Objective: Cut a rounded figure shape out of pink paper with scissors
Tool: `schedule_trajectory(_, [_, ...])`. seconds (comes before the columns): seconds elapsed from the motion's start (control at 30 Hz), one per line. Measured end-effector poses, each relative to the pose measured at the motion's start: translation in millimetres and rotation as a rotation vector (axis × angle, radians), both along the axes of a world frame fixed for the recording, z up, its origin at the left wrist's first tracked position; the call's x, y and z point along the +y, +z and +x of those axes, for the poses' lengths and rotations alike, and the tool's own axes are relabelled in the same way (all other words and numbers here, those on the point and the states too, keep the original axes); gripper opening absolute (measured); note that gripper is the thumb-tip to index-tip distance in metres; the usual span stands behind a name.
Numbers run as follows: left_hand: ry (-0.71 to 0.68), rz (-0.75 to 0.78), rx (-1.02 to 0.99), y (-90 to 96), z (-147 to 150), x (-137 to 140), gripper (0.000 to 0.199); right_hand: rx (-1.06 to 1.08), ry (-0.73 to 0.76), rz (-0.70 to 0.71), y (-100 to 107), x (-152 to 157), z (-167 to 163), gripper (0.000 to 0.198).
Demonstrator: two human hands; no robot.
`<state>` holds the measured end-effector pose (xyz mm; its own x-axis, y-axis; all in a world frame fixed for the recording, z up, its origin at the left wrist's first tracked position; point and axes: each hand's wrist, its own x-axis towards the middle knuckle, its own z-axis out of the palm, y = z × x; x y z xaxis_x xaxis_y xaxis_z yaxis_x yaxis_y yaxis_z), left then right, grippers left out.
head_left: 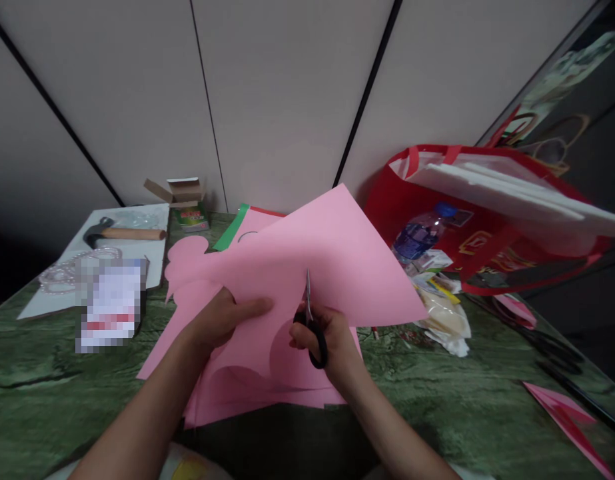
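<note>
A large sheet of pink paper (332,233) is held up at a tilt over the table. My left hand (232,317) grips it near its left side, the thumb lying on top and the other fingers hidden beneath. In my right hand (332,337) is a pair of scissors (310,320) with black handles. Their blades point away from me and lie in a cut through the sheet, with a curved cut edge beside them. More pink paper (162,347) lies underneath, and rounded pink cut pieces (188,255) rest to the left of the sheet.
A hammer (132,233) and a clear coiled cord (87,263) lie on a white board (157,257) at left, near an open small box (192,217). At right stand a red bag (382,193), a bottle (420,233) and plastic packets (444,317). Folded pink paper (567,413) lies front right.
</note>
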<state>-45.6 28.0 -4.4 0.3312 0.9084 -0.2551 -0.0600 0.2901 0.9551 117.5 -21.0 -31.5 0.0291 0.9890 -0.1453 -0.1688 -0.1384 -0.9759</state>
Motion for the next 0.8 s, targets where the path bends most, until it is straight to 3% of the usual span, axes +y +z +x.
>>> schedule_trajectory(0.13, [0.038,0.028,-0.035,3.0,-0.9,4.1,0.034,-0.001,-0.002,-0.006,0.1,-0.8,-0.4,0.022])
schedule_trajectory(0.27, [-0.021,0.068,0.065,6.0,-2.5,11.3,0.025,0.004,-0.019,0.007,0.9,-1.4,-0.6,0.020])
schedule_trajectory(0.47, [-0.023,0.052,0.244,4.0,-0.5,15.7,0.046,0.044,-0.069,0.007,-2.5,-0.4,-2.6,0.019])
schedule_trajectory(0.6, [0.004,0.104,0.303,7.8,2.7,9.8,0.039,0.056,-0.065,0.023,-4.2,-0.7,-2.7,0.020])
schedule_trajectory(0.8, [0.179,0.179,0.699,26.5,9.6,-3.1,0.042,0.104,-0.003,0.012,-7.5,-0.9,-1.4,0.023])
